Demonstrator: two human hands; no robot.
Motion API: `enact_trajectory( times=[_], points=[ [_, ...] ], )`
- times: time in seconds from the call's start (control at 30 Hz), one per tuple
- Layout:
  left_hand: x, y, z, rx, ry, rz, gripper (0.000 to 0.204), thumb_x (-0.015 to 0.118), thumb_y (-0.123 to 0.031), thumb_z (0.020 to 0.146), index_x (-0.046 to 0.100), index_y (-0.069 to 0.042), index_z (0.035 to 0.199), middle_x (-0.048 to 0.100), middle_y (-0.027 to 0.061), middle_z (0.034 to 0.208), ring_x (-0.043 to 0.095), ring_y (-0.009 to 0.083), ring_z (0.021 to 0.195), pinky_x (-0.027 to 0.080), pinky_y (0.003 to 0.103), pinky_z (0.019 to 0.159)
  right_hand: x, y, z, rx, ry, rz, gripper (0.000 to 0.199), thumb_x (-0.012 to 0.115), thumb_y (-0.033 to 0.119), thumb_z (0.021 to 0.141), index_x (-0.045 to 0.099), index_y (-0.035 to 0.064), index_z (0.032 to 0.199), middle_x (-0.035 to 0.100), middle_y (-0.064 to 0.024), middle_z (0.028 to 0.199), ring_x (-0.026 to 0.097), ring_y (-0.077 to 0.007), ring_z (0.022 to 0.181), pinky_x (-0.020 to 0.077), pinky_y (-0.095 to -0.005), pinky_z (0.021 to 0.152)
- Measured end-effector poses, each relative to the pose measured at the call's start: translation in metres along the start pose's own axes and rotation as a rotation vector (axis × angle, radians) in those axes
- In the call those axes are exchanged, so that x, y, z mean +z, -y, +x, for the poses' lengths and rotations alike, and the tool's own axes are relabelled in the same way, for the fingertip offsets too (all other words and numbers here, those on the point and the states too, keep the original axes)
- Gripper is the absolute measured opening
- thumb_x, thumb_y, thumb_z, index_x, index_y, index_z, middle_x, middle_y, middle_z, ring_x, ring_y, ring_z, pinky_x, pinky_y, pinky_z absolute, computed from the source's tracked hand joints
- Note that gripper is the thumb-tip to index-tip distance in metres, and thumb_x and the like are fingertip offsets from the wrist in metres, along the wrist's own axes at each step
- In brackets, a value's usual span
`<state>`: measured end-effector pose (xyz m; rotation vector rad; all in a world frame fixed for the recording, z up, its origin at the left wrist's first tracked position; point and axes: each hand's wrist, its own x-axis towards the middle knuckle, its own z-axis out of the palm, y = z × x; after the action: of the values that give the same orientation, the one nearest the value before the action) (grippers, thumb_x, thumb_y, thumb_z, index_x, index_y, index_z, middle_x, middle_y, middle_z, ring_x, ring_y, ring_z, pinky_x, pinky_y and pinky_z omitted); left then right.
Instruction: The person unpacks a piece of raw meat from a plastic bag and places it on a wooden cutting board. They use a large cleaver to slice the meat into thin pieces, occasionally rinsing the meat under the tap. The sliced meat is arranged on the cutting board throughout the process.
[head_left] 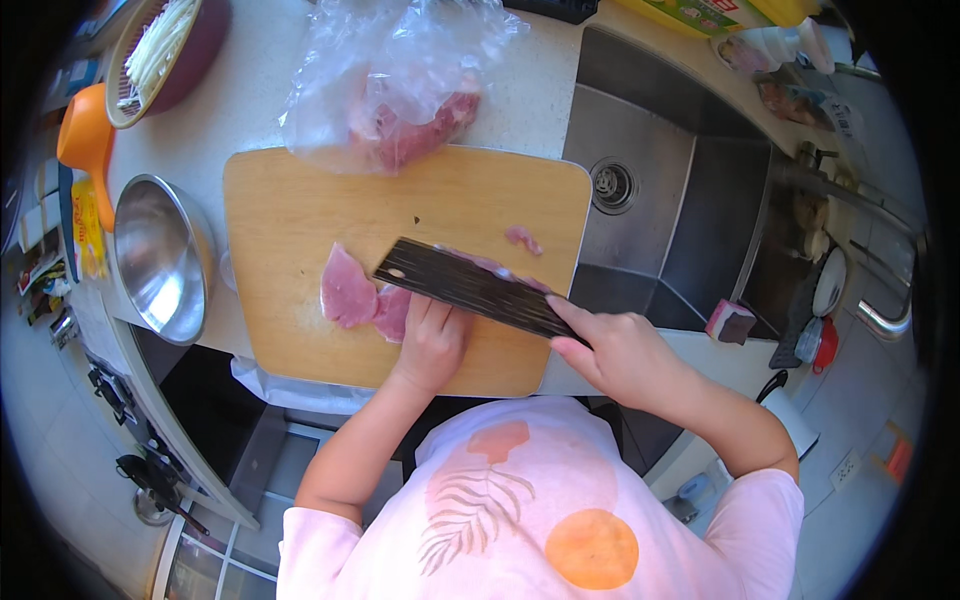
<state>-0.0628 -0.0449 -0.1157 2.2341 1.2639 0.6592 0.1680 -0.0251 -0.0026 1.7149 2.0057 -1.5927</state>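
Observation:
My right hand (pixel 622 352) grips a dark, broad-bladed cleaver (pixel 480 290) slanting across the wooden cutting board (pixel 275 215). Beside the blade's near edge, my left hand (pixel 435 342) is closed, its fingers bent and pressed down on raw meat. One pink meat slice (pixel 347 287) lies flat to the left. Another piece (pixel 391 313) shows partly between it and my left fingers. More pink meat peeks out along the blade's far edge; the blade hides how much. A small meat scrap (pixel 523 240) sits at the board's right side.
A clear plastic bag with a larger chunk of raw meat (pixel 425 132) overlaps the board's far edge. To the right is a steel sink (pixel 640 130). On the left stand a metal bowl (pixel 160 262), an orange ladle (pixel 84 135) and a basket (pixel 200 50) of white enoki mushrooms.

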Motion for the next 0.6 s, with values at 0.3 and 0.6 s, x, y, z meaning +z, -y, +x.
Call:
enact_trajectory(
  times=[0.3,0.6],
  points=[
    [-0.001,-0.004,0.007,-0.349,-0.041,-0.382,0.020,0.061,-0.003,0.081,0.063,0.001,0.101,0.059,0.0143,0.105,0.055,0.0337,0.103,0.044,0.045,0.091,0.025,0.026,0.056,-0.101,-0.077,0.044,0.043,0.054,0.033,0.091,0.054,0.0022,0.121,0.063,-0.0239,0.078,0.062,-0.0413,0.070,0.0513,-0.0457,0.066],
    [-0.015,0.002,0.003,0.005,-0.022,-0.020,0.030,0.066,0.004,0.065,0.066,0.003,0.095,0.061,0.0158,0.106,0.055,0.0379,0.105,0.044,0.047,0.093,0.010,0.001,-0.007,-0.110,-0.183,0.054,0.046,0.055,0.034,0.091,0.054,-0.0038,0.117,0.064,-0.0198,0.073,0.063,-0.0365,0.064,0.0511,-0.0422,0.058]
  ],
)
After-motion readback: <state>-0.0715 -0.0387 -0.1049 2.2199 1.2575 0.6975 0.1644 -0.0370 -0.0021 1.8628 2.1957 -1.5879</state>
